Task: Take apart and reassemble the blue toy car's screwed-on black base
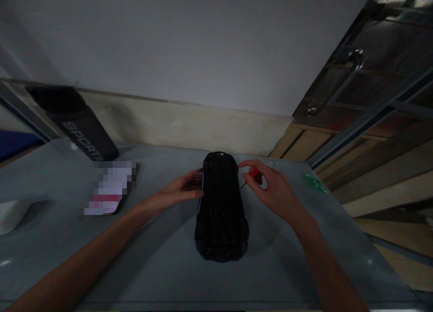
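Observation:
A toy car lies upside down on the grey table, its black underside facing up and a small red spot on it. My left hand grips the car's left side, thumb on the edge and the other fingers partly hidden. At the right side, my right hand is curled around a red-handled screwdriver, whose thin shaft points down towards the car. The right index fingertip is at the wheel near the car's far end. Whether the screwdriver's tip touches the car, I cannot tell.
A dark bottle marked SPORT stands at the back left, with a phone in front of it. A white object sits at the left edge. Green crumpled plastic lies at the right edge. The wall borders the back.

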Available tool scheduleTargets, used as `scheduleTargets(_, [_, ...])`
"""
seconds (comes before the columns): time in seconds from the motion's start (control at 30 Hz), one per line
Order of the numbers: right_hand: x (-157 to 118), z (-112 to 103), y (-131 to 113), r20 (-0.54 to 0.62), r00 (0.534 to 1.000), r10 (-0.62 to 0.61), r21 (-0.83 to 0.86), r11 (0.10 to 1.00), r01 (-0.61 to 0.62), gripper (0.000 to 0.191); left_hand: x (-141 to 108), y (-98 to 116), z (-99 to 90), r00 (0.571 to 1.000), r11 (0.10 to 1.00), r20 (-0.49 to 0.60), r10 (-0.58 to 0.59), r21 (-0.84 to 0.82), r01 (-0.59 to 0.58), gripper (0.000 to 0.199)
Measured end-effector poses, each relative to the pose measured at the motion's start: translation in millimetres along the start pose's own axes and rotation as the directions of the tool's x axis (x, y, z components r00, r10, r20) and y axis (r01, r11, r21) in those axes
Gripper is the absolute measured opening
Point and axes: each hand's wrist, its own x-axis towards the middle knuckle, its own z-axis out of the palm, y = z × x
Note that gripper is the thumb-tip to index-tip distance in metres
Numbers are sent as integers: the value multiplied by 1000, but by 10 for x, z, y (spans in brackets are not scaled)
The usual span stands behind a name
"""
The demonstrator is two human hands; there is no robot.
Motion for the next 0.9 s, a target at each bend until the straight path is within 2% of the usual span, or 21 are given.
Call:
scheduleTargets(0.1, [5, 28, 13, -40, 998, 48, -15, 999, -48, 18, -9, 43, -3, 1000, 1000, 0, -19, 3, 19, 90])
scheduleTargets(0.2, [5, 40, 27, -73, 992, 105, -8, 994, -106, 21, -31, 82, 2, 999, 999, 1, -42, 14, 42, 92])
scheduleTargets(0.4, [30, -16, -20, -148, 964, 219, 165, 967, -194, 26, -110, 164, 64, 994, 995, -20, -103, -4, 103, 90])
scheduleTargets(0.47, [27, 33, -89, -146, 970, 195, 202, 966, -164, 23, -108, 153, 82, 996, 996, -1, -91, -3, 91, 91])
scheduleTargets(0.57, [-5, 193, -212, -58, 993, 99, 220, 972, -84, 18, -76, 106, 89, 998, 998, 15, -56, -3, 56, 89])
scheduleTargets(0.7, [-52, 387, -314, -11, 1000, 15, 155, 988, -13, 19, -44, 61, 78, 999, 999, 19, -32, 1, 32, 89])
scheduleTargets(0.9, [-43, 444, -334, -7, 999, -47, 72, 996, 48, 19, -47, 72, 94, 1000, 1000, -5, -4, -11, 4, 82])
